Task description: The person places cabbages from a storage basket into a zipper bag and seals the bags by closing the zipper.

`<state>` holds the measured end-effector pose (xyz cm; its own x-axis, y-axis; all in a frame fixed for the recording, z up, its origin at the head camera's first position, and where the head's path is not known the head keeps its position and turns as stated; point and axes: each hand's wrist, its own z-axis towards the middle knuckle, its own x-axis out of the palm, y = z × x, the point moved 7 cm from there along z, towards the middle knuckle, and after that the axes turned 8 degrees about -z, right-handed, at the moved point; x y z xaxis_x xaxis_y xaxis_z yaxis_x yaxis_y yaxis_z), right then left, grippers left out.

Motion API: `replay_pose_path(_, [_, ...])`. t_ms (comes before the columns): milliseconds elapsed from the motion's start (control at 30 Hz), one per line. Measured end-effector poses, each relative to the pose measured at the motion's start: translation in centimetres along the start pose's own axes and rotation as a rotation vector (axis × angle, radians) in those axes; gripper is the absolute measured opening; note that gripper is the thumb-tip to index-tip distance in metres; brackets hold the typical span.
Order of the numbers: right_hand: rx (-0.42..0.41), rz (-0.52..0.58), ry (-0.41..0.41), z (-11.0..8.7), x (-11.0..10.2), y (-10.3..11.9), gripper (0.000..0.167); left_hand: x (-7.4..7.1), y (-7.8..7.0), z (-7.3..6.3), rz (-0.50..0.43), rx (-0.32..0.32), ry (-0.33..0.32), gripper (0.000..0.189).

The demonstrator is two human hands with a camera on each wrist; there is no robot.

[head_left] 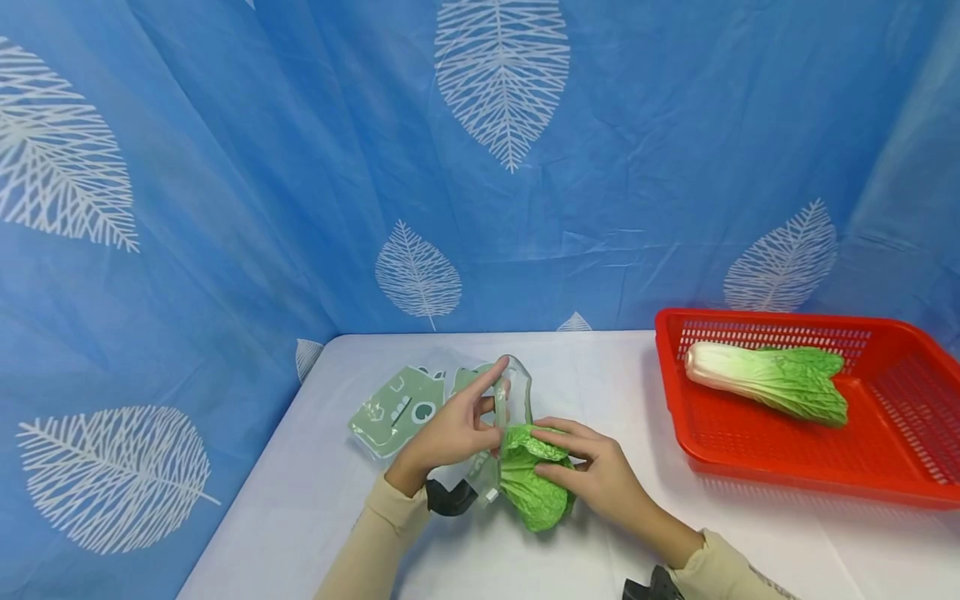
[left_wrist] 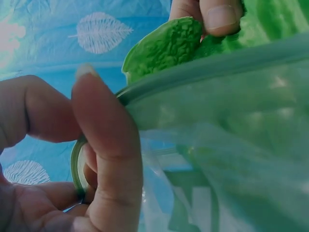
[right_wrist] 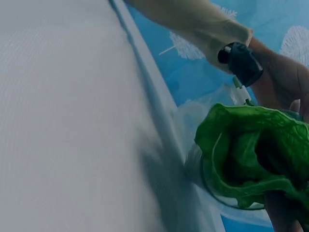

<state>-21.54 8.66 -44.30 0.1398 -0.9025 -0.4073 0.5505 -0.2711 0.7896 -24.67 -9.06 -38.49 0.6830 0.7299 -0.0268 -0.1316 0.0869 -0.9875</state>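
Observation:
My left hand holds the rim of a clear plastic zip bag with a green print, its mouth facing right. In the left wrist view the bag's edge runs between thumb and fingers. My right hand grips a green leafy napa cabbage at the bag's mouth. The ruffled leaf end points out of the bag toward the right hand; the other end is hidden behind the bag and left hand. In the left wrist view, green shows blurred through the film.
A red plastic basket stands at the right with another napa cabbage lying in it. Clear plastic with a green cartoon-face print lies left of the hands on the white table. A blue leaf-patterned curtain hangs behind.

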Motion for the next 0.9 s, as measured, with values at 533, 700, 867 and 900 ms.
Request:
replay_pose_path(533, [0.179, 0.175, -0.16, 2.6, -1.9, 0.9, 0.039, -0.2, -1.5, -0.4, -0.033, 0.02, -0.026, 0.093])
replay_pose_path(700, [-0.001, 0.0, -0.126, 3.6, -1.8, 2.9, 0.039, -0.3, -3.4, -1.2, -0.085, 0.098, -0.041, 0.092])
replay_pose_path(867, [-0.046, -0.157, -0.133, 4.1, -2.4, 3.7, 0.04, 0.2, -3.7, -1.3, -0.088, 0.099, -0.009, 0.092])
replay_pose_path(900, [-0.028, -0.155, -0.13, 4.1, -2.4, 3.6, 0.04, 0.4, -3.7, -1.2, -0.083, 0.097, 0.001, 0.092])
